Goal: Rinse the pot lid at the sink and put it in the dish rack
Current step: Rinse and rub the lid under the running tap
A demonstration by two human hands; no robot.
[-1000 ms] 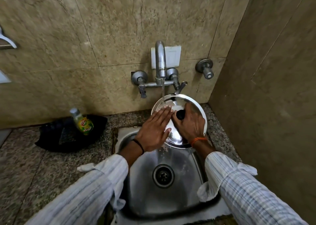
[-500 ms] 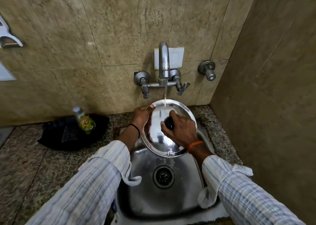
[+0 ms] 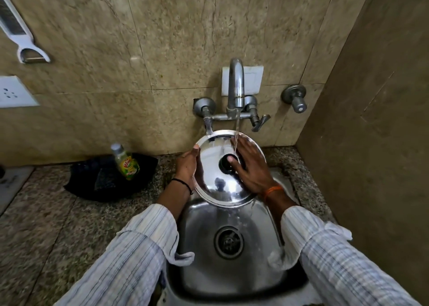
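Note:
A round steel pot lid with a black knob is tilted over the back of the steel sink. Water from the tap runs onto it near the top edge. My left hand grips the lid's left rim from behind. My right hand lies flat and spread on the lid's right face, thumb beside the knob, under the stream. No dish rack is in view.
A dish soap bottle leans in a black tray on the granite counter to the left. A peeler and a socket are on the left wall. A side wall stands close on the right.
My right hand has let go of the knob and spread flat over the lid's right side. My left hand keeps the left rim. The lid has turned more face-up toward me.

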